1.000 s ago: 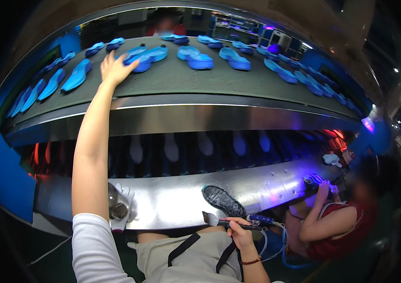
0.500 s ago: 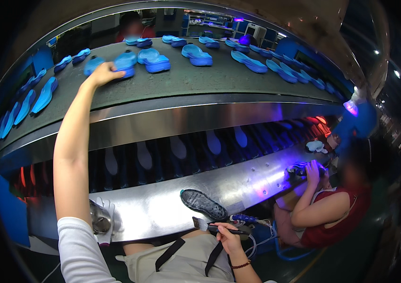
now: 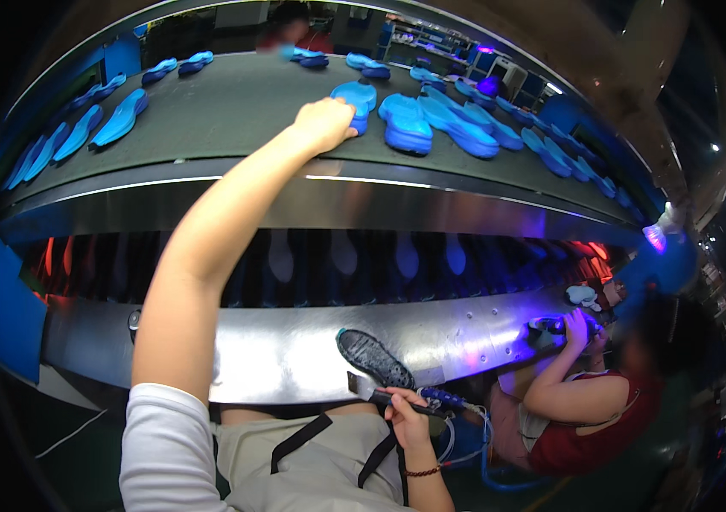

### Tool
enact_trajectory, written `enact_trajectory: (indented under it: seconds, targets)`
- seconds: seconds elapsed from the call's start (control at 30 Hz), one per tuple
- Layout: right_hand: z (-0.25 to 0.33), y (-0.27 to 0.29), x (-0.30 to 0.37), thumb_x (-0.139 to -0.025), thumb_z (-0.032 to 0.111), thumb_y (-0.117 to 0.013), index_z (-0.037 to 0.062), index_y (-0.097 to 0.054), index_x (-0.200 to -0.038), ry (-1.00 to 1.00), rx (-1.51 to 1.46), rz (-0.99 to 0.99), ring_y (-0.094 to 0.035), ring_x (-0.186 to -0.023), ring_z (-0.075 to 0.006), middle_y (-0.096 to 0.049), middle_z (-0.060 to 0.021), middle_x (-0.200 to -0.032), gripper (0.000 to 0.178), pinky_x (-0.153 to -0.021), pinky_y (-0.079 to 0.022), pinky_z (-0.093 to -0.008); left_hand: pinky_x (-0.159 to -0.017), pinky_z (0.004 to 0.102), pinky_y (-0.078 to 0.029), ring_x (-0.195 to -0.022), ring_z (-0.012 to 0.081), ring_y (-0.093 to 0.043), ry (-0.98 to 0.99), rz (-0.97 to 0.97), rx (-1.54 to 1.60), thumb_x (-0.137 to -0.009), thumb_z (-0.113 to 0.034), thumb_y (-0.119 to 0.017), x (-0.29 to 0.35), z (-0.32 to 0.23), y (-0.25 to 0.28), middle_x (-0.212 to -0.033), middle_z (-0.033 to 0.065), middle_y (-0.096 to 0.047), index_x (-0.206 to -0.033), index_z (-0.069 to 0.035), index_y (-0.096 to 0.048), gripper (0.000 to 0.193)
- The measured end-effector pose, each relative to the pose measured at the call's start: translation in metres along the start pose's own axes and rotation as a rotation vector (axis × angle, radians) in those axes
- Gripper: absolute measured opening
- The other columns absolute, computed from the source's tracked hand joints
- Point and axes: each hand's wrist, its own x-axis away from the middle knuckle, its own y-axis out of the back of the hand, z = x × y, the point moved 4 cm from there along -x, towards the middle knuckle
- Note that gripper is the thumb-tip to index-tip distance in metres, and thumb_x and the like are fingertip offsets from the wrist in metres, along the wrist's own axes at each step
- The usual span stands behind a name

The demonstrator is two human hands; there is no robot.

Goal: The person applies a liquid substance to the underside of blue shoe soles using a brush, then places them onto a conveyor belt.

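Steel shelf [image 3: 294, 350] nearest, and a dark sole [image 3: 373, 357] lies on it; the right hand [image 3: 405, 416] is pinched round a brush tool [image 3: 397, 397] just beside that sole, the bristles risking a smear. Farther up, the left hand [image 3: 324, 124] closes over a blue sole [image 3: 356, 98] on the grey conveyor belt [image 3: 235, 111]. At full stretch, that grip could slip and knock the neighbouring blue sole [image 3: 405, 124] askew.

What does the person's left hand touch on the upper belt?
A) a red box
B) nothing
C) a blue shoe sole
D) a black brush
C: the left hand rests on a blue shoe sole on the grey belt.
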Motion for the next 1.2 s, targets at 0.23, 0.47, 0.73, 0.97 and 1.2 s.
enact_trajectory:
  seconds: [0.23, 0.47, 0.73, 0.97, 1.2]
  targets:
    - [0.005, -0.003, -0.003, -0.076, -0.007, -0.056, -0.0065, -0.055, -0.104, 0.053, -0.049, 0.024, -0.059, -0.075, -0.0171, -0.057, -0.0197, -0.107, 0.028, -0.07, -0.049, -0.0258, -0.069, 0.029, -0.046, -0.079, 0.0158, -0.058, 0.005, -0.613, 0.522, -0.081, -0.02, -0.06, 0.129, 0.02, 0.081, -0.087, 0.0087, -0.059, -0.097, -0.004, -0.054, 0.022]
    - [0.018, -0.03, -0.019, -0.076, -0.001, -0.057, -0.004, -0.055, -0.101, 0.167, -0.041, 0.135, -0.058, -0.09, -0.0234, -0.058, -0.0187, -0.104, 0.026, -0.082, -0.047, -0.0335, -0.075, 0.0271, -0.045, -0.081, 0.0128, -0.052, 0.648, -0.209, 2.009, -0.076, -0.007, -0.056, 0.25, 0.021, 0.032, -0.098, 0.009, -0.051, -0.124, 0.0, -0.037, 0.052]
    - [0.025, -0.07, -0.007, -0.073, -0.001, -0.054, -0.0078, -0.055, -0.098, 0.104, -0.092, 0.345, -0.057, -0.096, -0.0272, -0.06, -0.0213, -0.099, 0.026, -0.092, -0.04, -0.037, -0.089, 0.044, -0.043, -0.102, 0.0298, -0.053, 0.642, 0.439, 2.757, -0.074, -0.074, -0.029, 0.409, -0.07, -0.102, -0.114, 0.0206, -0.05, -0.132, -0.005, -0.028, 0.091]
    - [-0.01, -0.087, -0.039, -0.078, 0.003, -0.055, -0.0046, -0.058, -0.096, -0.017, 0.165, 0.227, -0.057, -0.081, -0.0173, -0.062, -0.0142, -0.093, 0.02, -0.078, -0.043, -0.0293, -0.09, 0.046, -0.04, -0.101, 0.0329, -0.052, 0.865, 0.42, 2.7, -0.067, -0.082, -0.013, 0.412, -0.132, -0.092, -0.112, 0.0216, -0.051, -0.129, -0.004, -0.033, 0.101]
    - [-0.002, -0.13, -0.042, -0.075, 0.006, -0.063, -0.002, -0.063, -0.09, 0.169, 0.608, 0.213, -0.057, -0.074, -0.0118, -0.064, -0.0081, -0.082, 0.018, -0.068, -0.044, -0.0219, -0.094, 0.044, -0.037, -0.106, 0.0301, -0.049, 0.709, 0.365, 2.786, -0.077, -0.073, -0.009, 0.407, -0.14, -0.099, -0.116, 0.0179, -0.049, -0.127, -0.005, -0.037, 0.089]
